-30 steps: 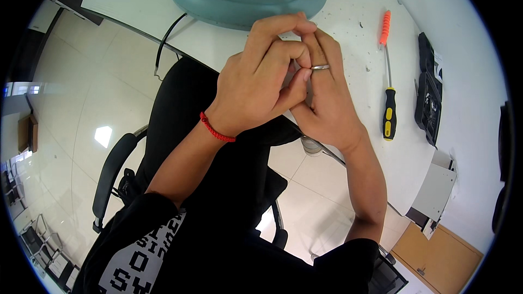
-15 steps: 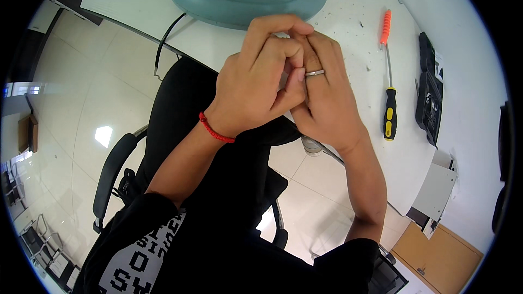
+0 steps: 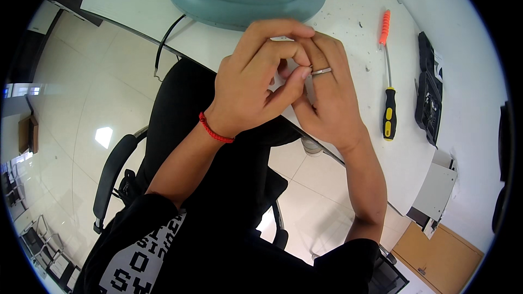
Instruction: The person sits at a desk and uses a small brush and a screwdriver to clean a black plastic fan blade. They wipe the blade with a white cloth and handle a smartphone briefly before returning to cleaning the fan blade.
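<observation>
My left hand (image 3: 253, 81), with a red braided bracelet (image 3: 215, 130) at the wrist, has its thumb and index finger pinched together. A tiny thing may sit between those fingertips, too small to name. The pinch is beside the silver ring (image 3: 321, 71) on a finger of my right hand (image 3: 332, 98). My right fingers are curled in toward the left hand, and their tips are hidden behind it. Both hands touch each other over the table's near edge, just in front of the oval base of a grey-green appliance (image 3: 245, 8).
On the white table (image 3: 359, 158), a yellow-and-black-handled screwdriver (image 3: 389, 114) lies at the right, its tip by an orange ribbed piece (image 3: 385, 27). Farther right is an open black tool case (image 3: 430, 92). Small debris lies near the appliance. A black cable (image 3: 162, 49) hangs over the left edge.
My left thumb and index finger have shifted slightly right, up against the ring finger of my right hand. The gap between the palms looks a little wider. Nothing on the table has moved.
</observation>
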The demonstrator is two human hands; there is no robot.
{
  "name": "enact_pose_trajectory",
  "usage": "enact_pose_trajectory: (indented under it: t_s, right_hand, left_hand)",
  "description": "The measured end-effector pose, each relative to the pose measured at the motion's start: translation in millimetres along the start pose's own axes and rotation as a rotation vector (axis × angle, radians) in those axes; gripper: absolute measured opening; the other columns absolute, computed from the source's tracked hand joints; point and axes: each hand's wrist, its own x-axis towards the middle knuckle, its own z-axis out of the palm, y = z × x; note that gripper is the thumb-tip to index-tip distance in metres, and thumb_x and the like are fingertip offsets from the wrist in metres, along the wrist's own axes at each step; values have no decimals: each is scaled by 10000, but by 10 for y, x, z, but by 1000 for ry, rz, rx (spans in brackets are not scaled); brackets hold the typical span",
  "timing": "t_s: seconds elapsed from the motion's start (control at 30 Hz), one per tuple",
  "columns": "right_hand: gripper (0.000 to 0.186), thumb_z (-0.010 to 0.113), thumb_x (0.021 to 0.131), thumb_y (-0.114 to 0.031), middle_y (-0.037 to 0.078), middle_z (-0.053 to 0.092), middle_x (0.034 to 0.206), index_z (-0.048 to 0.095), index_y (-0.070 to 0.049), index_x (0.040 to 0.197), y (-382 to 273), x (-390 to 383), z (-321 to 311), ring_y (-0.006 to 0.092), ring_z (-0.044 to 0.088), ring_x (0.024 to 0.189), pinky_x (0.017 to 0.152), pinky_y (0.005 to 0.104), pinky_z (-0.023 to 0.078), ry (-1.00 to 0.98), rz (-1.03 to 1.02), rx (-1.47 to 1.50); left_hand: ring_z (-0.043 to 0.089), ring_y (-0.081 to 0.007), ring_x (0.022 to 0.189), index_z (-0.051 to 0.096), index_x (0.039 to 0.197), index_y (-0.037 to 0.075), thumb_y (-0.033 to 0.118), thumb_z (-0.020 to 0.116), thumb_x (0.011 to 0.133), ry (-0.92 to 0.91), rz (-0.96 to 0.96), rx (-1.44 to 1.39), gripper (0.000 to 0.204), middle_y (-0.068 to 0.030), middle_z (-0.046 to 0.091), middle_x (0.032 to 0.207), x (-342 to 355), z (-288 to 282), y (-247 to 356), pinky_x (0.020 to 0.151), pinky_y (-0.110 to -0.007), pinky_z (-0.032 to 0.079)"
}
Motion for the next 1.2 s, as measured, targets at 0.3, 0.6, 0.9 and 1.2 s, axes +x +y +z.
enact_pose_trajectory:
  t_s: [0.3, 0.6, 0.9, 1.2]
  right_hand:
    - [295, 690, 705, 2, 144, 586, 1104, 634, 6, 995, -37, 26, -42, 324, 556, 992, 843, 398, 472, -76, 57, -69]
    - [450, 801, 728, -4, 26, 411, 547, 384, -99, 588, 10, -14, -142, 209, 373, 475, 460, 315, 273, 279, -84, -111]
    - [435, 705, 921, -71, 21, 372, 533, 394, -76, 617, 82, -71, -275, 119, 334, 457, 437, 267, 241, 435, 65, -10]
    - [392, 516, 1043, -219, -22, 420, 578, 409, -55, 703, 247, -111, -273, 67, 331, 523, 461, 247, 284, 621, 118, 54]
  left_hand:
    - [592, -96, 615, 643, 940, 56, -1, 723, 791, -19, -3, -36, 178, -52, 656, 1142, 9, -24, -18, 515, -209, 488]
    - [569, -112, 578, 603, 931, 82, 28, 721, 795, 42, -62, 23, 188, -43, 637, 986, -12, 8, -3, 489, -231, 428]
    - [470, -108, 514, 694, 816, 53, 92, 790, 844, -107, -49, 213, 108, -31, 621, 761, -14, 47, 32, 465, -236, 343]
    - [514, -146, 521, 697, 799, 79, 200, 785, 849, 28, -104, 150, 158, -24, 586, 730, -36, -47, 64, 472, -266, 402]
